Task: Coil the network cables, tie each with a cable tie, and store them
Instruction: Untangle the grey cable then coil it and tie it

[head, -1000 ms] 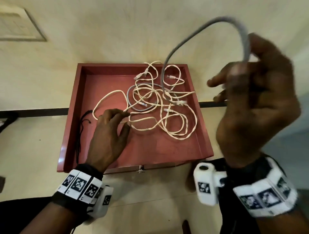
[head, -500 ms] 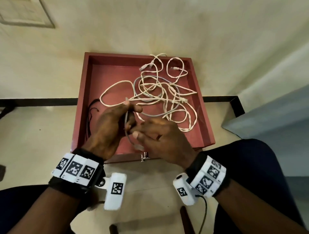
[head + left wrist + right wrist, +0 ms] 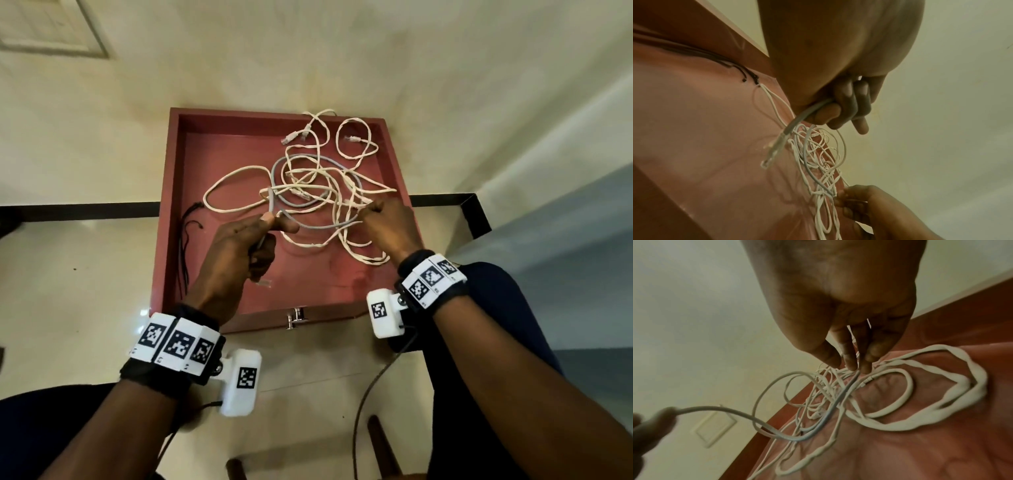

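A red drawer [image 3: 171,219] lies on the floor with a tangle of cream network cables [image 3: 325,192] and one grey cable [image 3: 318,226] inside. My left hand [image 3: 246,246] grips the grey cable near its end; the clear plug [image 3: 263,283] hangs below the fist, also seen as plug [image 3: 769,155] under the curled fingers [image 3: 846,104]. My right hand [image 3: 387,226] pinches the grey cable [image 3: 838,400] farther along, fingertips [image 3: 851,363] down in the cream tangle. Black cable ties [image 3: 186,246] lie along the drawer's left wall.
The drawer sits on cream floor tiles against a wall, a black strip [image 3: 78,207] running behind it. A metal knob [image 3: 297,317] sticks out of its near face. My knees flank it, and chair legs [image 3: 383,445] show at the bottom.
My right hand came down from head height, handed the grey cable's end to my left hand, then slid right along it. The left hand now grips that end.
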